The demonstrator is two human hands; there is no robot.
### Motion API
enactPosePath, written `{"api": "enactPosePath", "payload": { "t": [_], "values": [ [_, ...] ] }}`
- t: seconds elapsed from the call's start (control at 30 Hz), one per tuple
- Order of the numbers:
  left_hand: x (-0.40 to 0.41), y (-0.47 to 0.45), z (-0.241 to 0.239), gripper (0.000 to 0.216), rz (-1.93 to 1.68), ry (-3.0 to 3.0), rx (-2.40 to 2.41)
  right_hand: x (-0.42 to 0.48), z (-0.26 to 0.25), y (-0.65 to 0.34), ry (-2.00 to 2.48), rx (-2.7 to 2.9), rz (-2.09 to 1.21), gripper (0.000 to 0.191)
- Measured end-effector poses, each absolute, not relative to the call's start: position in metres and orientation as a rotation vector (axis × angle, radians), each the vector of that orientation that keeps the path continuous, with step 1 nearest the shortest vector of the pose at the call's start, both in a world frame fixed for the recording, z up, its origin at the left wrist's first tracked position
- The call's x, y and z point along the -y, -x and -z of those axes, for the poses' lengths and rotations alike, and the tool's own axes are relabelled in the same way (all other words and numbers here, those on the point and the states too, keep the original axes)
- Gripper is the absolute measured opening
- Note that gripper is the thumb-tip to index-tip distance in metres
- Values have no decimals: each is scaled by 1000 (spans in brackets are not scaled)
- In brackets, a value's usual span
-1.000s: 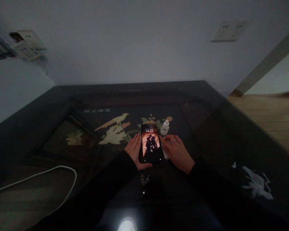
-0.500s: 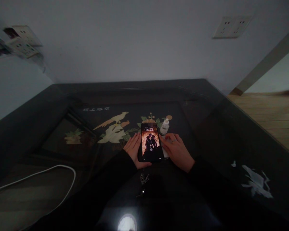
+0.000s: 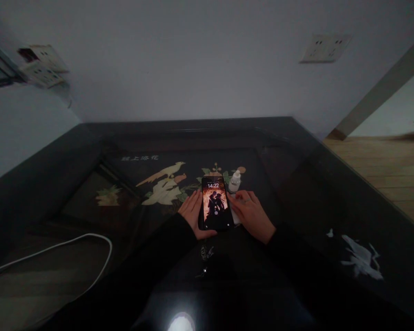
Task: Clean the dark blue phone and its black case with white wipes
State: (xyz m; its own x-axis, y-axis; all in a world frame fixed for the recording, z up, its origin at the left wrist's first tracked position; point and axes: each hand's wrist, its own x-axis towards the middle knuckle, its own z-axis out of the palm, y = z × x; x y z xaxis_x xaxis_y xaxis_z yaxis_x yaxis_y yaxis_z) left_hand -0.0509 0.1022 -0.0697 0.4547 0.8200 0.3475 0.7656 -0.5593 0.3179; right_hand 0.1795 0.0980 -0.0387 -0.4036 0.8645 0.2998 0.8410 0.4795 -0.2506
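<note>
A lit smartphone (image 3: 215, 204) showing 14:22 lies face up on the dark table (image 3: 248, 262). My left hand (image 3: 193, 214) rests along its left edge with the fingers straight, and the thumb runs along the bottom edge, bracing that corner. At the other side, my right hand (image 3: 252, 215) has its fingers bent and pinched, the thumb side touching or very close to the phone's right edge. Partly under that hand lies a flat white thing (image 3: 236, 218) whose kind I cannot make out. A small white dropper bottle (image 3: 235, 181) stands upright just beyond the right fingers.
In front of the phone lies a small shiny trinket (image 3: 206, 253), dimly seen. A white cable (image 3: 86, 236) curves over the left side. Bird-and-flower inlay (image 3: 163, 191) decorates the tabletop. White wall (image 3: 193, 59) stands behind, with a socket plate (image 3: 326, 48) on it.
The view has shifted slightly. Both hands, the phone and the bottle keep the same places relative to one another.
</note>
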Motion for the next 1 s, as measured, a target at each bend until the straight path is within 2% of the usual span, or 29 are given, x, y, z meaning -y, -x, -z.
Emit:
{"api": "enactPosePath", "payload": {
  "t": [0.13, 0.2, 0.27, 0.3, 0.4, 0.6, 0.73, 1.0],
  "values": [
    [-102, 53, 67, 120, -726, -2478, -1371, -97, 37, -181, 1402, 2322, -75, 37],
    [-112, 56, 67, 103, -835, -2386, -1322, -95, 36, -182, 1397, 2300, -66, 36],
    [-132, 58, 66, 72, -966, -2253, -1294, -92, 34, -183, 1391, 2280, -60, 35],
    [-144, 58, 64, 64, -1023, -2187, -1340, -90, 32, -183, 1377, 2278, -57, 34],
    [-180, 50, 59, 55, -1057, -2128, -1444, -82, 27, -179, 1284, 2326, -54, 37],
    [-203, 33, 56, 25, -983, -2033, -1423, -68, 22, -164, 1222, 2458, -45, 56],
    [-198, 41, 56, 21, -1087, -1824, -1375, -67, 23, -163, 1240, 2457, -20, 58],
    [-168, 52, 49, 37, -1239, -1283, -1202, -70, 30, -165, 1305, 2328, -74, 91]
  ]
}}
